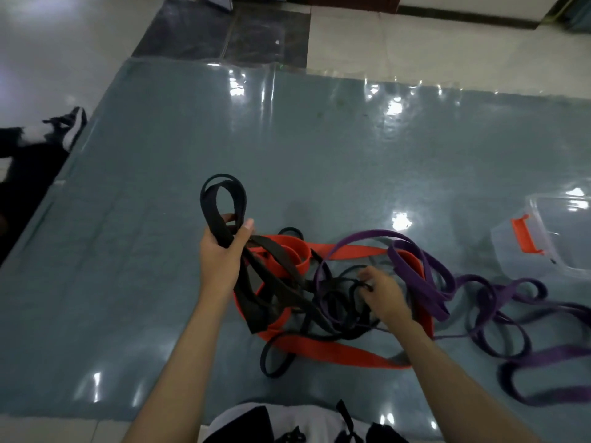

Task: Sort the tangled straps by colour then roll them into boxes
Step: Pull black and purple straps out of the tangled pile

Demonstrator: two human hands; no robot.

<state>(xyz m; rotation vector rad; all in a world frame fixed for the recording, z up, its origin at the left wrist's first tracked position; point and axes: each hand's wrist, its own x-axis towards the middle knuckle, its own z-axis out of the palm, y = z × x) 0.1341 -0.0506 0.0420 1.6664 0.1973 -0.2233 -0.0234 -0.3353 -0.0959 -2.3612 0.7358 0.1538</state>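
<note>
A tangle of straps lies on a grey-blue mat (pixel 160 219) in front of me. My left hand (pixel 222 251) grips a wide black strap (pixel 224 199) whose loops stand up above my fist; its tail runs down into the pile. My right hand (pixel 382 290) pinches a thin dark strap (pixel 339 302) in the middle of the tangle. A broad orange strap (pixel 326 348) lies under and around the black ones. Purple straps (pixel 428 282) trail out to the right across the mat.
A clear plastic box (pixel 556 247) with an orange latch sits at the right edge of the mat. Another person's dark trouser leg and shoe (pixel 68 126) rest at the mat's left edge. Tiled floor surrounds the mat.
</note>
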